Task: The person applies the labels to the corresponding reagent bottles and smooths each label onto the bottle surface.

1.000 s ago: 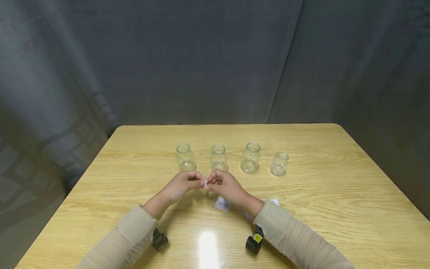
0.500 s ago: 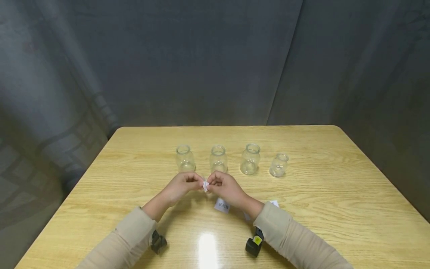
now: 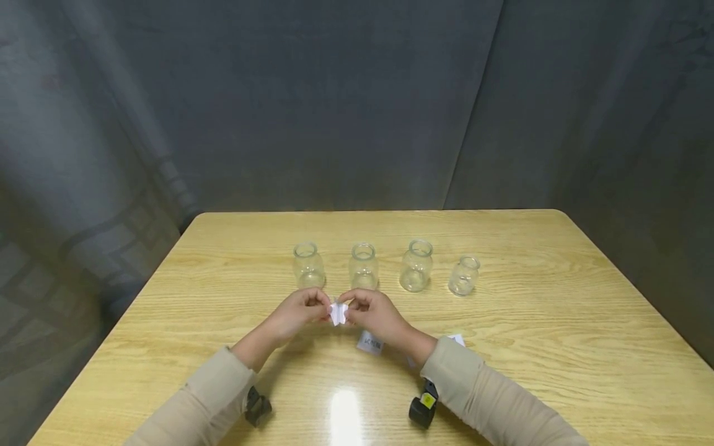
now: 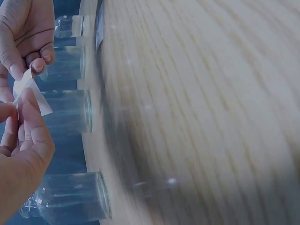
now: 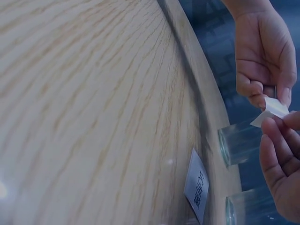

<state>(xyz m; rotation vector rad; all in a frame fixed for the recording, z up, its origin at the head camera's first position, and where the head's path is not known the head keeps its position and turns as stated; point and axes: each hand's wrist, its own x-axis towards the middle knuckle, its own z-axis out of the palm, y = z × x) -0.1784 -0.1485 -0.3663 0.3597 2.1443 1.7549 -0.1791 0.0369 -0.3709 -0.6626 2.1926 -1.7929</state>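
A small white slip of paper [image 3: 338, 314] with a crease down its middle is held between both hands in front of the jars. My left hand [image 3: 295, 316] pinches its left side with thumb and fingers. At the right side, my right hand [image 3: 379, 314] pinches it the same way. The left wrist view shows the paper [image 4: 35, 96] partly opened along its fold between the fingertips; in the right wrist view the folded paper [image 5: 273, 112] has one half raised. On the table below the right hand lies a white label [image 3: 370, 342] with dark handwriting.
Several glass jars stand in a row behind the hands: a left jar [image 3: 308, 266], a middle jar [image 3: 364, 266], another large jar [image 3: 416, 266] and a smaller jar [image 3: 463, 276] at the right. More white paper [image 3: 457, 340] lies partly hidden by the right forearm.
The paper, first seen nearly edge-on between the fingertips, has spread open and its white face shows. Both hands have drawn slightly toward the body, the left one also a little leftward.
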